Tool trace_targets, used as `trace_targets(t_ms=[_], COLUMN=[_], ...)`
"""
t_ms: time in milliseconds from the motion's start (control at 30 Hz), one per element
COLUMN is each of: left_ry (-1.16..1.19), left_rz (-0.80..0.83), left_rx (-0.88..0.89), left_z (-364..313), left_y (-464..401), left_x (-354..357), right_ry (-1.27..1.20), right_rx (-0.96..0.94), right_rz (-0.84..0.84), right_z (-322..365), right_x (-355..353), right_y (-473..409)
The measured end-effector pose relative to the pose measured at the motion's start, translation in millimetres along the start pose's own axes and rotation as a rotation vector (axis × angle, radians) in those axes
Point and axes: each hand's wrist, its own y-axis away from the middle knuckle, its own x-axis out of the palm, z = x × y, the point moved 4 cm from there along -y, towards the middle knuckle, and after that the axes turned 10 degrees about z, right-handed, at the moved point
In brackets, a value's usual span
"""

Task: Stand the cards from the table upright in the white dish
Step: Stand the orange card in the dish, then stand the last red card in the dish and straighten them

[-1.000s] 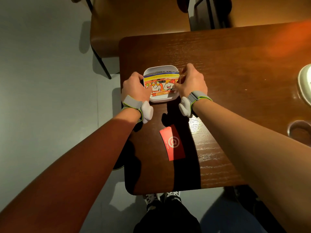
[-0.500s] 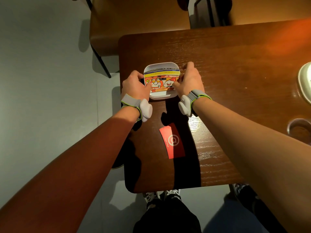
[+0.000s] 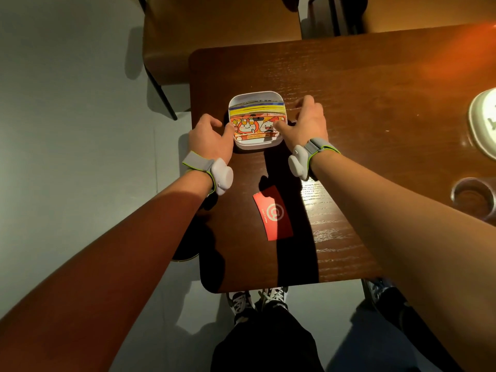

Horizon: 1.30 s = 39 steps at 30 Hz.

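Observation:
A white square dish (image 3: 256, 96) sits on the dark wooden table (image 3: 362, 108). Several cards stand upright in it; the front one is an orange cartoon card (image 3: 255, 127), with yellow and blue card edges behind. My left hand (image 3: 212, 139) is at the dish's left side, thumb touching the cartoon card's left edge. My right hand (image 3: 304, 122) is at the right side, thumb on the card's right edge, other fingers spread over the dish rim. A red card with a white round logo (image 3: 272, 212) lies flat on the table, nearer to me than the dish.
A pale dish (image 3: 483, 122) and a glass (image 3: 473, 196) sit at the table's right edge. A brown chair (image 3: 214, 38) stands beyond the table's far left corner. The table's left and near edges are close to the red card; my shoes (image 3: 257, 299) show below.
Both hands have loosened at the dish's sides, the fingers spreading more. The cartoon card stays upright in the dish and the red card has not moved.

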Motion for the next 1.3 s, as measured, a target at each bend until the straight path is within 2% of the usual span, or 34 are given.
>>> trace_targets(t_ms=[200, 333, 433, 533, 733, 900, 1067, 1200, 1300], left_ry=[0.048, 0.069, 0.003, -0.077, -0.166, -0.220, -0.203, -0.203, -0.190], left_rz=[0.035, 0.243, 0.385, 0.472, 0.647, 0.653, 0.654, 0.642, 0.606], left_rx=[-0.053, -0.053, 0.035, 0.130, 0.098, 0.066, 0.088, 0.109, 0.110], left_z=[6.8, 17.2, 11.2, -1.1, -12.2, -4.2, -1.0, -1.6, 2.2], left_y=[23.2, 45.6, 63.6, 76.7, 96.1, 101.4, 110.0, 110.3, 109.4], left_x=[3.5, 25.7, 32.4, 35.1, 42.1, 44.8, 43.7, 46.9, 43.2], right_ry=[-0.126, -0.302, -0.425, -0.497, -0.533, -0.626, -0.838, -0.986, -1.006], right_rx=[0.139, 0.348, 0.481, 0.541, 0.652, 0.794, 0.820, 0.816, 0.789], right_rz=[-0.128, -0.096, -0.065, -0.052, -0.070, -0.066, 0.052, 0.063, 0.027], right_z=[-21.8, -47.6, -68.3, -85.0, -102.1, -110.0, -105.1, -91.5, -85.9], right_x=[-0.6, 15.2, 29.7, 43.1, 48.5, 65.2, 96.8, 98.2, 94.2], right_y=[34.4, 62.0, 86.2, 111.5, 161.4, 189.2, 197.0, 192.3, 185.5])
